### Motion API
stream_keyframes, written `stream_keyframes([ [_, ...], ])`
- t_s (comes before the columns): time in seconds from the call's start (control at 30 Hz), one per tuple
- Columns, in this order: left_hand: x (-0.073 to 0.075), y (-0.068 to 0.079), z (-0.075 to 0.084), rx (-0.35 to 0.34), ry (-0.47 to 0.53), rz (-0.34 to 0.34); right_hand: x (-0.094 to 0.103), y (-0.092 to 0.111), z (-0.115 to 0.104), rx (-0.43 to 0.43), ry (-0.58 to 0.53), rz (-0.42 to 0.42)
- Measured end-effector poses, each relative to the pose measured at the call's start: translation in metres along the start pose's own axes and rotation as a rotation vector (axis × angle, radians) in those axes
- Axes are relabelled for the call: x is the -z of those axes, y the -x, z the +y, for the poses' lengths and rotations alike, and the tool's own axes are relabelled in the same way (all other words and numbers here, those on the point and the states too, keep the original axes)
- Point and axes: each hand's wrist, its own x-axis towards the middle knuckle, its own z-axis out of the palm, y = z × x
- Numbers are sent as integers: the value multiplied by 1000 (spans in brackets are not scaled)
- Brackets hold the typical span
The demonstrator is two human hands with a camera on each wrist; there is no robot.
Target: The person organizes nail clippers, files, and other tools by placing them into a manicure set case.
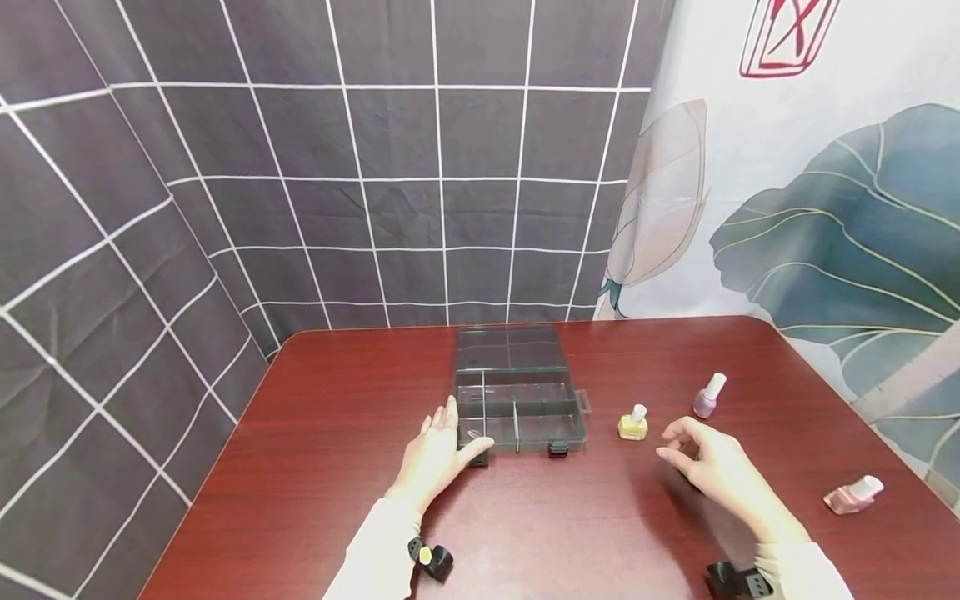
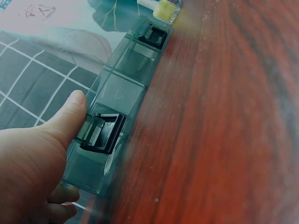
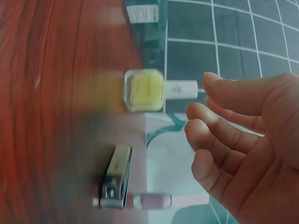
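Observation:
A clear grey-green plastic divider box point(image 1: 547, 429) stands with its lid point(image 1: 510, 346) laid back. My left hand point(image 1: 433, 458) rests at its front left corner, fingers straight along the left side and thumb at the front rim by a black latch point(image 2: 103, 133). A small whitish thing point(image 2: 109, 159) shows through the front left compartment's wall. My right hand point(image 1: 708, 462) hovers over the table, fingers loosely bent, holding nothing. Just left of it stands a yellow nail polish bottle point(image 1: 632, 425) with a white cap. A nail clipper point(image 3: 116, 177) lies below that hand, largely hidden in the head view.
A purple nail polish bottle point(image 1: 708, 396) stands beyond my right hand. Farther right, a pink nail polish bottle point(image 1: 853, 495) lies near the right edge of the red-brown table point(image 1: 337, 400). A dark tiled-pattern cloth point(image 1: 390, 208) hangs behind.

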Motion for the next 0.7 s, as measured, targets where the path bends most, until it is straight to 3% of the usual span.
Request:
stream_keyframes([
  [0.17, -2, 0, 0, -2, -2, 2, 7, 8, 10, -51, 24, -14],
  [0.43, 1, -1, 0, -5, 0, 8, 7, 16, 23, -67, 65, -10],
  [0.7, 0, 0, 0, -3, -2, 11, 4, 21, 34, -84, 108, -115],
])
